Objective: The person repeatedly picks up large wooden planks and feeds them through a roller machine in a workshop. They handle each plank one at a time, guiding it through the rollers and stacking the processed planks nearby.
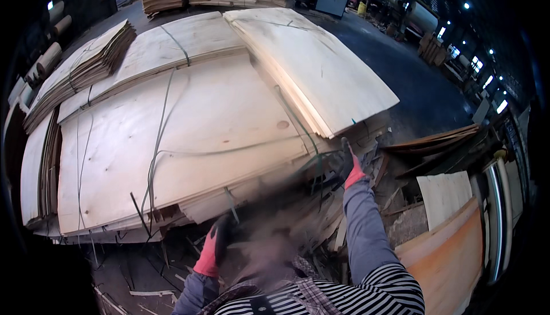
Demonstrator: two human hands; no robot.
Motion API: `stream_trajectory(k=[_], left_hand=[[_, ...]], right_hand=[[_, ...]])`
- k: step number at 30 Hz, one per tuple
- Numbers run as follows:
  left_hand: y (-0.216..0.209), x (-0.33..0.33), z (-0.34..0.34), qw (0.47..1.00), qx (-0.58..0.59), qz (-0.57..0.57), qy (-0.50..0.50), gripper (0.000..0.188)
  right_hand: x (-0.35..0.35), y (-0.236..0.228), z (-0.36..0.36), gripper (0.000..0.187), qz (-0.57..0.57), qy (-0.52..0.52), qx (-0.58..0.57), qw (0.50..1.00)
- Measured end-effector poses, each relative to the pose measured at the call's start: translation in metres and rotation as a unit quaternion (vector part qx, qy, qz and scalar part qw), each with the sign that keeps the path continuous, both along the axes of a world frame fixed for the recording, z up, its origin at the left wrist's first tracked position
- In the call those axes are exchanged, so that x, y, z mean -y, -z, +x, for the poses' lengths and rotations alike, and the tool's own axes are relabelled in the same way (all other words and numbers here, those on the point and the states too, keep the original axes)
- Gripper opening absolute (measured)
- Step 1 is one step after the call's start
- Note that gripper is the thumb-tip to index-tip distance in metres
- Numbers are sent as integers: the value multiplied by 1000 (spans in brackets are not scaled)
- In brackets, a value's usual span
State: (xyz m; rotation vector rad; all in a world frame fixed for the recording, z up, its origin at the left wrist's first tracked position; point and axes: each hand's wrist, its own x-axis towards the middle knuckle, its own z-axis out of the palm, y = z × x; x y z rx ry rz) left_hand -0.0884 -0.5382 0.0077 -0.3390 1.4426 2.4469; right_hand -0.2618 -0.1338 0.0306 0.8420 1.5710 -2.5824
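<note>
Right hand [347,165] near thin, rectangular wood sheets [321,66].

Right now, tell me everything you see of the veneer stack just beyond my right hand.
The veneer stack looks like thin, pale wooden sheets, roughly rectangular, with layered edges showing along its left side. It lies broad face up, running from upper left to lower right, right of a broad strapped stack. Its near end is by your gloved right hand; contact is unclear.

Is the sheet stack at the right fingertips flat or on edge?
Flat: the sheet stack shows its broad face upward, layered edges along its left.
</note>
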Motion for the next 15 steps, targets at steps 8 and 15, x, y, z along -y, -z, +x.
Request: stream_trajectory(k=[8, 15], left_hand=[[-12, -63, -129, 989, -32, -98, 108, 47], [-56, -226, -329, 958, -13, 131, 255, 37]], right_hand=[[-43, 35, -131, 51, -145, -35, -130, 980], [-118, -96, -167, 38, -239, -109, -187, 947]])
